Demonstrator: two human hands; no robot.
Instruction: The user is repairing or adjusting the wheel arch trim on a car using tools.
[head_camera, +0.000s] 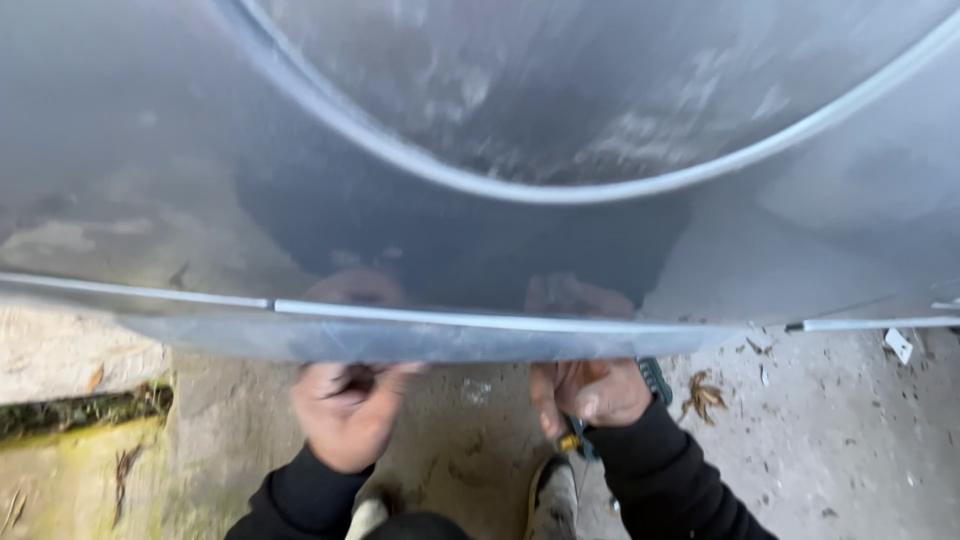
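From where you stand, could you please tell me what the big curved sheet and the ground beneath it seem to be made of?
The curved sheet looks like thin metal, perhaps galvanised steel or aluminium: dull grey, smooth, reflecting both hands, with a rolled edge. The ground looks like rough concrete, pale, gritty and strewn with dry leaves.
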